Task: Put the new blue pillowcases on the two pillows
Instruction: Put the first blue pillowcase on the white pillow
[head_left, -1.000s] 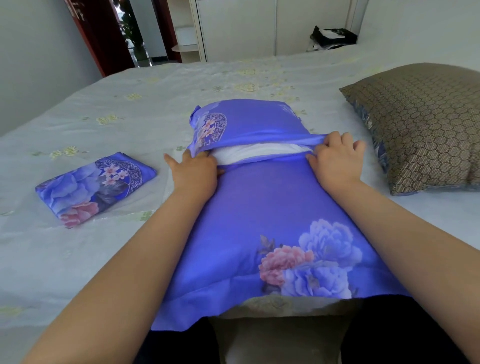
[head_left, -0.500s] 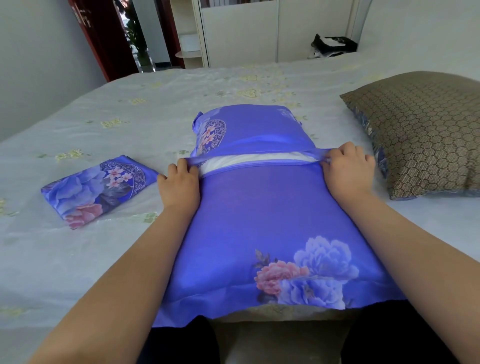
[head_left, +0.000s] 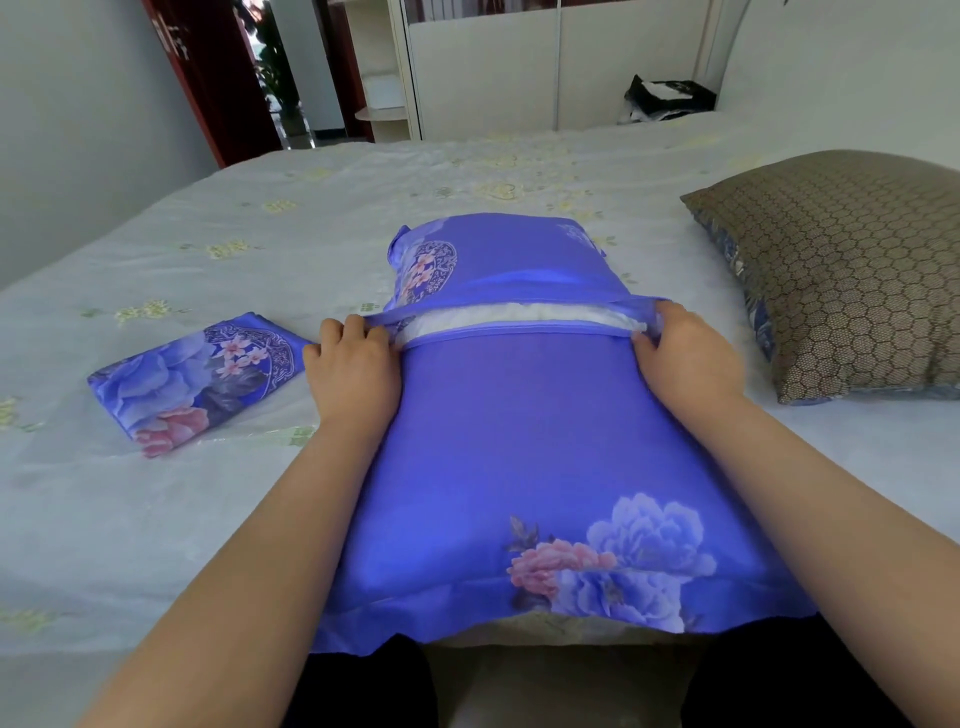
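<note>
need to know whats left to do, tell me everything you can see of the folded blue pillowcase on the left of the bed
The folded pillowcase lies flat on the white bedspread, left of the pillow being covered and apart from it. It is a smooth, slightly shiny blue fabric printed with large blue and pink flowers and a patterned medallion with small pale blossoms. It is folded into a neat rectangle, angled on the bed. Neither hand touches it; the left hand is just beside its corner.

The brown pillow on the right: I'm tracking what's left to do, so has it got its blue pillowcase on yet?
No, the brown pillow shows its honeycomb-patterned cover, and the second blue pillowcase lies folded on the bed.
</note>
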